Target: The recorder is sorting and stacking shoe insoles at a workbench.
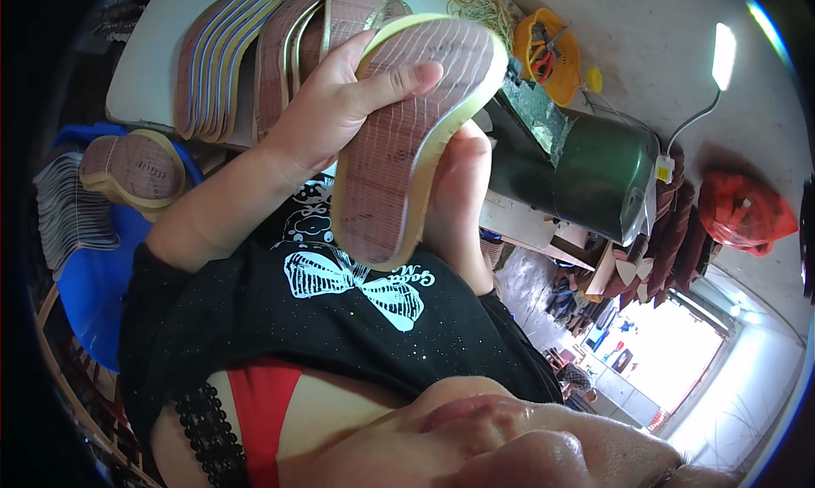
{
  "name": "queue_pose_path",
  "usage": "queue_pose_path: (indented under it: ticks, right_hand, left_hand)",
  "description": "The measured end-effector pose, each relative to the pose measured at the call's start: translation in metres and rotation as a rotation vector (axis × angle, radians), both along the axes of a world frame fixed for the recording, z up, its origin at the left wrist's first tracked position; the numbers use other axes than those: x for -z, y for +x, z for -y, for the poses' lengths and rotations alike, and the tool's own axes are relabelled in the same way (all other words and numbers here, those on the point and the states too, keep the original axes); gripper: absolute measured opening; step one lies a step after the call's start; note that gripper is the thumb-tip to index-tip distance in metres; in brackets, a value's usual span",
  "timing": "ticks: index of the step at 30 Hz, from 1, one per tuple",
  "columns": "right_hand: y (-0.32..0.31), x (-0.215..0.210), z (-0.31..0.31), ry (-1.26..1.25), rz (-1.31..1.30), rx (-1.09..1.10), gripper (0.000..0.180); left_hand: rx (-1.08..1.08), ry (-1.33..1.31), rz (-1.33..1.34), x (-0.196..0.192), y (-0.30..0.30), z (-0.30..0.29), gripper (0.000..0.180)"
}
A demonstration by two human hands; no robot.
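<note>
- Far left: a stack of thin grey curved pieces [72,212] and a loose pinkish-brown sole with a yellow rim [140,165] rest at a blue plastic tub [95,305].
- Upper left: rows of flat brown soles [222,64] lean together on a pale worktable [140,59]; which are finished cannot be told.
- Centre: the left hand [327,110] is closed on a flat pinkish-brown, yellow-edged shoe sole [386,148], thumb on its face, fingers largely hidden. Position: tilted before the chest.
- Status (judged): edging appears complete along the visible rim; the piece remains to be set down. Its reverse cannot be assessed.
- Appearance: broad upper end, narrower waist, rounded lower end; pale lines, dark marks.
- Right of centre: the right hand [463,170] is partly behind the sole; its grip cannot be told.
</note>
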State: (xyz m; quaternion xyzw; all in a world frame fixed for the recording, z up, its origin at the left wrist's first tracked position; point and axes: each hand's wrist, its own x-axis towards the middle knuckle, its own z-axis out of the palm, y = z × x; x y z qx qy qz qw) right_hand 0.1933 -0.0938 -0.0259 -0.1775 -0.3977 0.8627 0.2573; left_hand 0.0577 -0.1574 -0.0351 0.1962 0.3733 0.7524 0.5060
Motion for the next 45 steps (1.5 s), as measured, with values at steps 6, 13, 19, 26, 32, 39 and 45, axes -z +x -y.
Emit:
queue_pose_path:
  ticks: [6,13,19,26,32,39,45]
  right_hand:
    - [0.005,0.000,-0.021,0.013,-0.064,-0.040,0.051]
    - [0.007,-0.013,-0.029,0.504,-0.133,0.005,0.034]
    - [0.014,-0.027,-0.025,0.869,0.422,0.050,0.009]
    - [0.015,-0.033,-0.040,0.483,0.333,-0.176,0.012]
    - [0.022,0.007,-0.057,0.180,0.118,-0.405,0.018]
    - [0.014,-0.008,-0.040,0.520,0.450,-0.008,0.016]
    - [0.014,-0.013,-0.054,0.417,0.403,0.057,0.018]
  left_hand:
    - [-0.082,0.125,-0.192,-0.032,0.009,-0.002,0.061]
    - [-0.083,0.214,-0.398,-0.029,0.004,0.002,0.067]
    - [-0.221,0.110,-0.840,-0.021,-0.005,-0.004,0.068]
    - [-0.081,0.068,-0.467,-0.011,-0.002,-0.020,0.062]
    - [-0.007,0.061,-0.252,-0.008,0.012,-0.024,0.063]
    - [-0.459,0.041,-0.998,-0.009,0.011,-0.041,0.061]
    - [-0.068,-0.041,-0.309,-0.007,-0.014,-0.060,0.035]
